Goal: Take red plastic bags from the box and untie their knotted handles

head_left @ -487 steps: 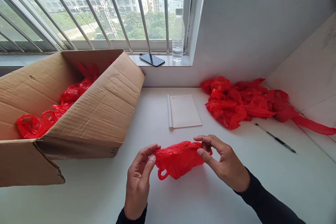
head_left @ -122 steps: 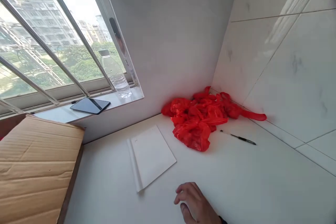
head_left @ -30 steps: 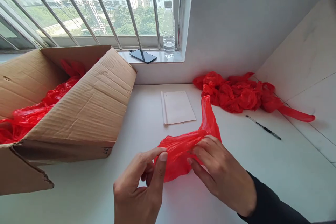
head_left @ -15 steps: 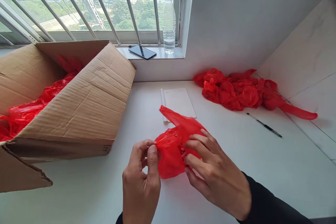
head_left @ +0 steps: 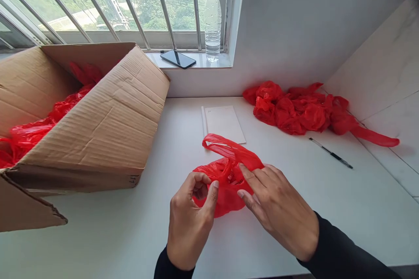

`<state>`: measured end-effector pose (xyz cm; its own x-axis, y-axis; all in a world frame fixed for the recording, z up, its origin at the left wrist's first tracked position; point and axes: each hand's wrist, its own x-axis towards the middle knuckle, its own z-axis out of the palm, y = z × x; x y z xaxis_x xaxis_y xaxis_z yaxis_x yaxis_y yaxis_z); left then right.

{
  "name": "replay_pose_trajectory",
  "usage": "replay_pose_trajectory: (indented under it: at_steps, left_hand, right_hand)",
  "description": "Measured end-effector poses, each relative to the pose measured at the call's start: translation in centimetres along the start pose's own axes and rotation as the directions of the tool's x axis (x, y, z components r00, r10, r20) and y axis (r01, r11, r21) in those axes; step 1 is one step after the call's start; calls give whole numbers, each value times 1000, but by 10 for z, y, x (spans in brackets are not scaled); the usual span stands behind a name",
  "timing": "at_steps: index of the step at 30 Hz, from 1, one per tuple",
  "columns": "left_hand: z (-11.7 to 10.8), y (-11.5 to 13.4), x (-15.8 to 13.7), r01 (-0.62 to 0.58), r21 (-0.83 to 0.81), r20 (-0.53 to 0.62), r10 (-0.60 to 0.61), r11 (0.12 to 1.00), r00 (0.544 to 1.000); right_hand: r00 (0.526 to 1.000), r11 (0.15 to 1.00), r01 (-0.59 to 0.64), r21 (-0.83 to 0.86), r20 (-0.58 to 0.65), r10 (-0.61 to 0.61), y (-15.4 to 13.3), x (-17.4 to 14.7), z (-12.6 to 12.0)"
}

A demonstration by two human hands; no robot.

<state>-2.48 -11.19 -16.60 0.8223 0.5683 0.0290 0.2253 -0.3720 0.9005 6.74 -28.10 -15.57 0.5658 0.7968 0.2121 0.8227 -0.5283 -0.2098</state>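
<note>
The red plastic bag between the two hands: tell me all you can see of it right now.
The red plastic bag is thin, glossy, crinkled film, bunched into a small wad just above the white tabletop. One handle loop arches up and away towards the white booklet. The left hand pinches its left edge between thumb and fingers; the right hand presses fingertips on its right side. Whether it touches the table cannot be told.
</note>
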Motion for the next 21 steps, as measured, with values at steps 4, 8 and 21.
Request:
replay_pose_trajectory:
  at_steps: [4, 8, 21]
  left_hand:
    - [-2, -4, -2, 27, 3, -69, -27, 1000, 997]
    - [-3, 1, -6, 90, -187, -49, -100, 978, 994]
    - [-26, 9, -15, 327, -543, 68, -347, 774, 935]
  right_hand:
    - [996, 997, -71, -35, 55, 73, 6, -4, -4]
    - [994, 1000, -16, 7, -112, 17, -7, 2, -16]
    - [944, 926, 124, 356, 244, -220, -20, 11, -7]
